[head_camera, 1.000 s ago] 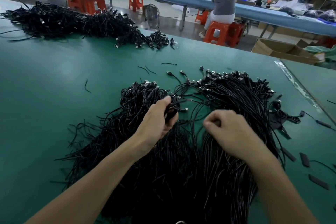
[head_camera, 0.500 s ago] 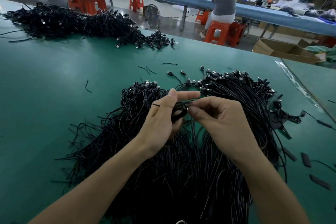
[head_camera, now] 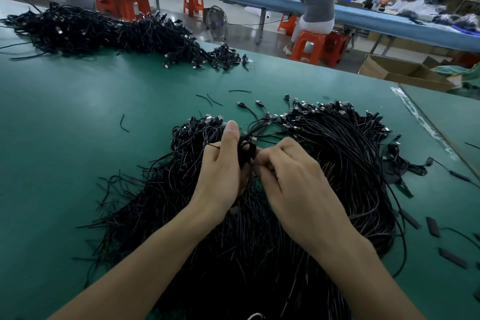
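Observation:
A big heap of thin black USB cables (head_camera: 337, 153) lies on the green table (head_camera: 78, 125) in front of me. My left hand (head_camera: 220, 171) holds a small coiled bundle of black cable (head_camera: 245, 148) between thumb and fingers, just above the heap. Close against it from the right, my right hand (head_camera: 291, 182) has its fingers curled and pinches the same coiled cable. The fingertips of both hands are partly hidden behind the coil.
A second long pile of black cables (head_camera: 104, 31) lies at the table's far left. Short black strips (head_camera: 432, 226) are scattered near the right edge. Beyond the table are orange stools (head_camera: 309, 47), a cardboard box (head_camera: 405, 73) and a seated person (head_camera: 318, 0).
My right hand came up from the heap to meet the left hand and took hold of the coiled cable. My left index finger, stretched out half a second ago, has folded back.

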A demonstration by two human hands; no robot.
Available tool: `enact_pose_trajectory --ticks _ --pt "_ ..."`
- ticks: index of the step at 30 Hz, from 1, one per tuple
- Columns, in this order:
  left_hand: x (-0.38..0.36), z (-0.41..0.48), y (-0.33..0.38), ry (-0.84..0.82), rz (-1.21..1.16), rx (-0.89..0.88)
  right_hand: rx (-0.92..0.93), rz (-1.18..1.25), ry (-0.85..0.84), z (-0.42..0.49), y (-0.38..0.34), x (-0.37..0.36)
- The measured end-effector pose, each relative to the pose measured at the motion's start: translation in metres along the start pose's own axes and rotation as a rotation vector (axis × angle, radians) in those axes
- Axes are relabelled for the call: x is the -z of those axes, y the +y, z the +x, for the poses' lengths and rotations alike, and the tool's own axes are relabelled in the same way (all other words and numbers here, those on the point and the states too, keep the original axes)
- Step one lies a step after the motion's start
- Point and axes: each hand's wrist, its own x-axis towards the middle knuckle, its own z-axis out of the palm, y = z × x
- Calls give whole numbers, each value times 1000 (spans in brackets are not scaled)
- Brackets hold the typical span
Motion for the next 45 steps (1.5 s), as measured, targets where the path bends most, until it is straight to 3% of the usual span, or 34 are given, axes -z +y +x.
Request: enact_pose_trajectory --ticks 4,8,14,20,23,27,31,39,45 --pt "2 2 0 -7 -35 34 18 -73 16 -3 -5 0" --pt "-1 5 -1 14 -43 119 169 -277 -17 -2 -9 5" --pt "9 -2 1 -333 24 460 421 -428 -100 6 -15 19" --pt "13 0 -1 -487 -194 681 256 -157 -234 13 -6 21" --pt "20 1 0 -638 -248 649 133 -21 -274 14 3 20" --pt "28 -2 5 -867 21 480 96 82 -315 12 8 23" --pt "27 -5 7 -863 207 460 108 52 -346 11 9 23" --pt "23 -3 6 -850 192 507 130 -10 -300 8 7 25" --pt "16 -3 3 -732 132 532 208 -251 -312 9 9 20"
